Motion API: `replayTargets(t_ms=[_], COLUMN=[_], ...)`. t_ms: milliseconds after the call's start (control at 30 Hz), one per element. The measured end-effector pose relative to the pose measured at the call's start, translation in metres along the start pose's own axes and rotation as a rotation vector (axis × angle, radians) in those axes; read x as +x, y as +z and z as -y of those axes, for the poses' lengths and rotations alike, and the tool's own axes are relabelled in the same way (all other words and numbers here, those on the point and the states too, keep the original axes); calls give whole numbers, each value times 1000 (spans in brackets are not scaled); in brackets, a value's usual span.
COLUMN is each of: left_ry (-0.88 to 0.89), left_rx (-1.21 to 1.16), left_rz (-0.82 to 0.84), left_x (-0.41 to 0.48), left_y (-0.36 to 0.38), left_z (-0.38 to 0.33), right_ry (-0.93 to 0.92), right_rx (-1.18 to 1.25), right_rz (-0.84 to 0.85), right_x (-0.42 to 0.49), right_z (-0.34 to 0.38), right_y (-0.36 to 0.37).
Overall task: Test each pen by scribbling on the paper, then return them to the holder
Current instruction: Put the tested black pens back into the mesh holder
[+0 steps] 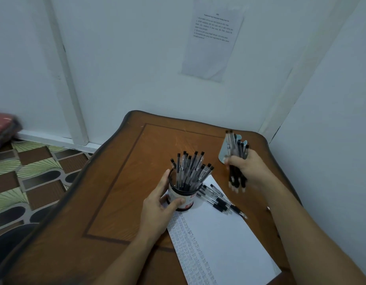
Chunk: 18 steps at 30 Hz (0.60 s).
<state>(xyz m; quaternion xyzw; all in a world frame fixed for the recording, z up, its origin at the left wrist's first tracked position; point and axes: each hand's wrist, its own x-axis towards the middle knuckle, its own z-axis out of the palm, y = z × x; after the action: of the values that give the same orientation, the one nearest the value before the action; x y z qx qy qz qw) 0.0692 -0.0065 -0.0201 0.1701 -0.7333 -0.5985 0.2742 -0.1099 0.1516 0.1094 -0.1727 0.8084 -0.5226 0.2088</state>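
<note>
Left hand [161, 204] is wrapped round the pen holder [183, 197], thumb across the front, steadying it at the far corner of the paper [225, 239]. That holder's packed, with black-topped pens [190, 169] bristling out of it. Just to its right, a few loose pens [219, 200] lie fanned on the paper, and rows of scribbles run down the sheet's left edge.

Over to the right, the right hand [248, 169] is clenched round a thick bundle of pens [236, 161], tips down, above the wooden surface [120, 192] and well apart from the holder.

I'd call this the return step. That bundle looks bound for the holder, and it will need swinging across and feeding in among the pens crowding the mouth while the left hand braces.

I can't say whether the loose pens have been tested. The bundle's tips are blurred, a pale blue object [223, 155] behind it is beyond me to identify, and the paper's near end runs out of view.
</note>
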Motion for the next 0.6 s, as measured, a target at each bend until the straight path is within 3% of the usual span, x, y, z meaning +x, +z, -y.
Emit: replayTargets(t_ms=[167, 367, 600], left_ry=[5, 9, 34], left_rx=[-4, 18, 35], left_rz=[0, 1, -2], left_x=[-2, -1, 1], left_y=[-1, -1, -2], left_z=[-2, -1, 1], right_ry=[-70, -187, -245], right_rx=[603, 616, 462], right_rz=[0, -345, -418], right_x=[-42, -26, -20], right_z=[13, 11, -1], right_y=[46, 90, 120])
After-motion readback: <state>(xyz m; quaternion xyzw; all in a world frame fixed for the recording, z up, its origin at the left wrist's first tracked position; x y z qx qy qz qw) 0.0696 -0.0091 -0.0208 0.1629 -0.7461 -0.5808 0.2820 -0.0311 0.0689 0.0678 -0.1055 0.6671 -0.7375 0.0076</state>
